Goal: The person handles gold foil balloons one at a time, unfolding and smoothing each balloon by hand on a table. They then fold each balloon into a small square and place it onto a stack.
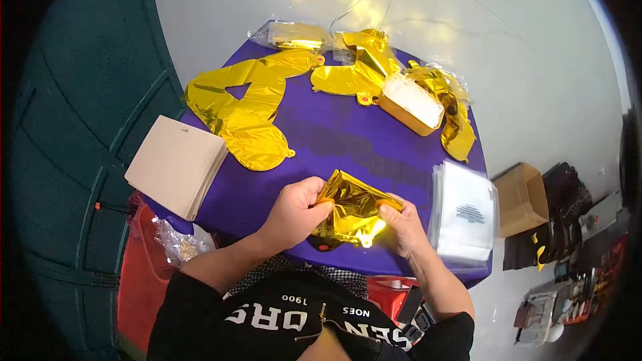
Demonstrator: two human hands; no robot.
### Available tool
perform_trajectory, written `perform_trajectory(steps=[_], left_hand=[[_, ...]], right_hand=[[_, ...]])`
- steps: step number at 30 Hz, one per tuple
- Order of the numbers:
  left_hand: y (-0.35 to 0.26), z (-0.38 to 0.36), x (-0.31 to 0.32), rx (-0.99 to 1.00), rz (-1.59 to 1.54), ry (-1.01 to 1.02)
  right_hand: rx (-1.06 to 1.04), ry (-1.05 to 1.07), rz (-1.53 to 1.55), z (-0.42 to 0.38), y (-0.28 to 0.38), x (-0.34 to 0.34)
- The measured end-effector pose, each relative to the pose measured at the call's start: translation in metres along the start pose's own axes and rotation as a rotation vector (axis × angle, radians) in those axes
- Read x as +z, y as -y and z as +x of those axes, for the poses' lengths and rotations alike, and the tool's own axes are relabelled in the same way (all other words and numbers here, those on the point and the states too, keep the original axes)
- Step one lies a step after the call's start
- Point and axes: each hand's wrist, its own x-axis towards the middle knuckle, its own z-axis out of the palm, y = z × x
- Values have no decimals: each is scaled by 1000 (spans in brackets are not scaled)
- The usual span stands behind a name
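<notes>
A crumpled gold foil balloon (354, 208), flat and partly folded, is stretched between my two hands above the near edge of the purple table. My left hand (294, 210) pinches its left side, thumb on top. On the right side, my right hand (401, 220) grips it with the thumb pressed over the foil. The fingers beneath the foil are hidden. Farther off lies a flat gold letter-shaped balloon (257, 97), and beyond my hands another gold foil balloon (354, 73) is spread out.
At left sits a stack of beige cards (177, 160); at right, a stack of clear plastic bags (465, 214). A gold box with white contents (411, 103) stands at the back right beside a crumpled gold balloon (458, 127). A cardboard box (521, 200) is off the table's right side.
</notes>
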Motion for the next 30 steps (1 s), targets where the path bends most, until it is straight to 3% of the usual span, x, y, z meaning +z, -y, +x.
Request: perform_trajectory(steps=[2,5,14,23,27,30], left_hand=[[3,2,0,-40,-49,11],[6,4,9,54,-21,-138],[24,6,18,399,445,-278],[18,5,14,293,476,-257],[31,11,18,173,-61,-302],[16,13,2,-133,-187,-127]], right_hand=[[-32,-18,58,1,-5,3],[-79,-45,102,2,-10,6],[-74,-155,203,4,-24,8],[-87,-188,181,8,-23,14],[-87,-198,158,11,-17,20],[-66,-175,132,14,-19,16]])
